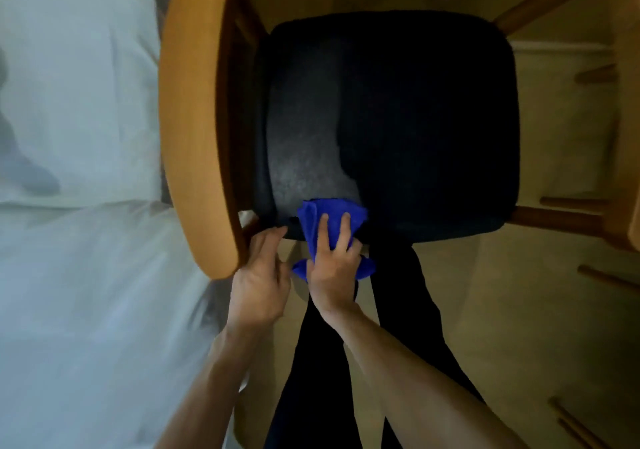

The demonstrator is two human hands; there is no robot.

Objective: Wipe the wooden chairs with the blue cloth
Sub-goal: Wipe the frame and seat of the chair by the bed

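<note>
A wooden chair [194, 130] with a curved light-wood backrest and a dark padded seat [415, 119] fills the upper middle of the head view. The blue cloth [313, 220] lies bunched over the seat's near edge. My right hand [332, 268] presses on the cloth, fingers spread over it and part of the cloth hanging below the palm. My left hand [261, 279] sits just left of it, at the lower end of the backrest, its fingertips reaching under the seat's corner. Whether those fingers hold the frame is hidden.
A bed with white sheets [79, 206] runs along the whole left side, close to the chair's back. More wooden furniture legs and rungs [588, 213] stand at the right over a pale floor [502, 310]. My dark trouser legs [408, 327] are below the seat.
</note>
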